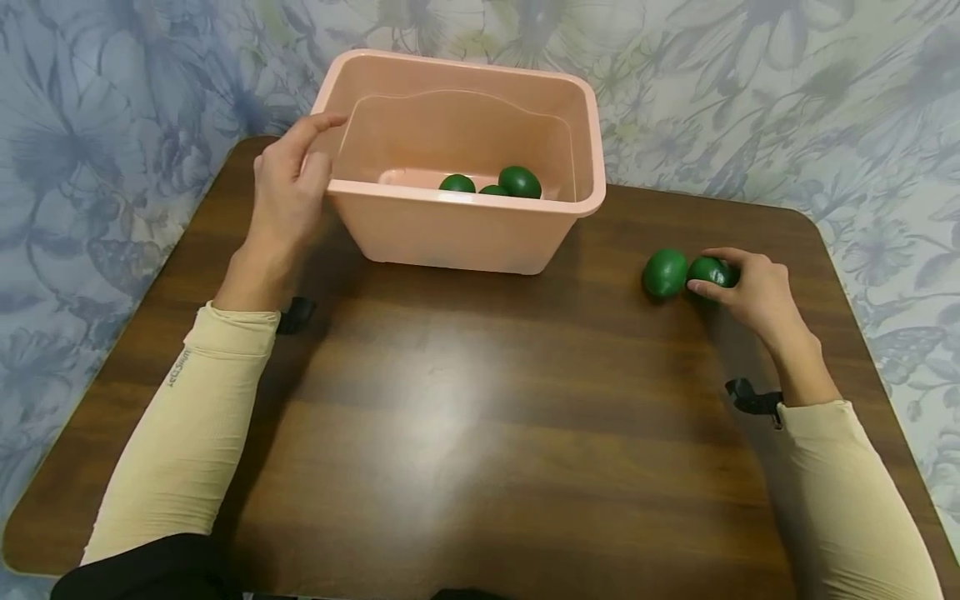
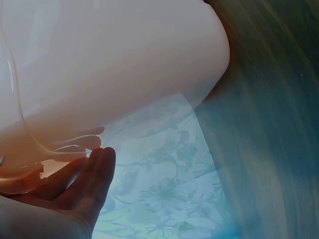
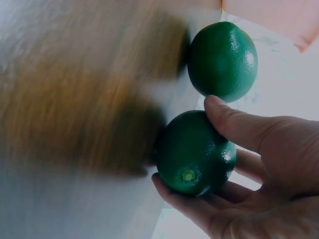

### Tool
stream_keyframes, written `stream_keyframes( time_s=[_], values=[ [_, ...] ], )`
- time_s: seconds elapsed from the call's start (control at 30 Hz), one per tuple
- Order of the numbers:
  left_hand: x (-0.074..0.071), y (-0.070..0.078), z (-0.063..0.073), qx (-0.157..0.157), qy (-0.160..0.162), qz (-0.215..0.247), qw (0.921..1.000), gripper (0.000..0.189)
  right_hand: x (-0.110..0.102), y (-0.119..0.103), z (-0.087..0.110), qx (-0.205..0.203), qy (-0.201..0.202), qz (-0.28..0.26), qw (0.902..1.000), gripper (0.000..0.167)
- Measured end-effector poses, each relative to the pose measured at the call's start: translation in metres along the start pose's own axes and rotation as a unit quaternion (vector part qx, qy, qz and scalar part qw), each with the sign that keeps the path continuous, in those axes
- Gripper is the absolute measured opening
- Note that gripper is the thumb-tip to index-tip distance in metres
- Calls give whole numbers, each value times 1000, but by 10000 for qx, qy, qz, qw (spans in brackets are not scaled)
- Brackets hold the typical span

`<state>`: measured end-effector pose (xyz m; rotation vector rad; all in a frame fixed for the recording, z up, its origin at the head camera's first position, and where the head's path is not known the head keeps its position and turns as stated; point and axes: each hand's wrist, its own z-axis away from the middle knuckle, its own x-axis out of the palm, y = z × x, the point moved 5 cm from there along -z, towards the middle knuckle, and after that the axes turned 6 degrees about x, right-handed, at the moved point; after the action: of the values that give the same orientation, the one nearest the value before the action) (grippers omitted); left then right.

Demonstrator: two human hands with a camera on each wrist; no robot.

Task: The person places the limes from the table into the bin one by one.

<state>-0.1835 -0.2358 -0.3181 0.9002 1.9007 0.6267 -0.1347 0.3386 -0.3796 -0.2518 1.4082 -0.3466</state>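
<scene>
My left hand (image 1: 288, 179) grips the left rim of a pink plastic bin (image 1: 457, 229). In the left wrist view, its fingers (image 2: 102, 169) lie against the bin's outer wall. On the right side of the table, my right hand (image 1: 761, 292) holds a green lime (image 1: 708, 269) between thumb and fingers. Close by its thumb sits a second lime (image 1: 665, 273), just left of the held one. The right wrist view shows the held lime (image 3: 192, 154) with its pale stem end facing the camera. Inside the bin are 3 limes (image 1: 520, 182), partly hidden by the front rim.
The bin stands at the back of a brown wooden table (image 1: 450, 433) with rounded corners. Behind and beside it is floral wallpaper (image 1: 750, 100). A black strap piece (image 1: 752, 398) sticks out from the right wrist.
</scene>
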Motion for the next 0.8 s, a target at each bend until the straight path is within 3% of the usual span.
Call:
stream_keyframes(
  time_s=[0.27, 0.4, 0.57, 0.8],
  values=[
    [1, -1, 0, 18, -72, -50, 10000, 51, -1, 3, 1, 158, -59, -50, 9998, 65],
    [4, 0, 1, 4, -121, -79, 9999, 52, -12, 7, 3, 405, 534, -412, 9969, 67],
    [3, -1, 1, -50, -130, -110, 9998, 54, -30, -6, 4, 603, 1518, -1134, 9800, 75],
    [-1, -1, 1, -53, -42, -118, 9999, 55, -52, -44, -14, 328, 1909, -1930, 9619, 67]
  ],
)
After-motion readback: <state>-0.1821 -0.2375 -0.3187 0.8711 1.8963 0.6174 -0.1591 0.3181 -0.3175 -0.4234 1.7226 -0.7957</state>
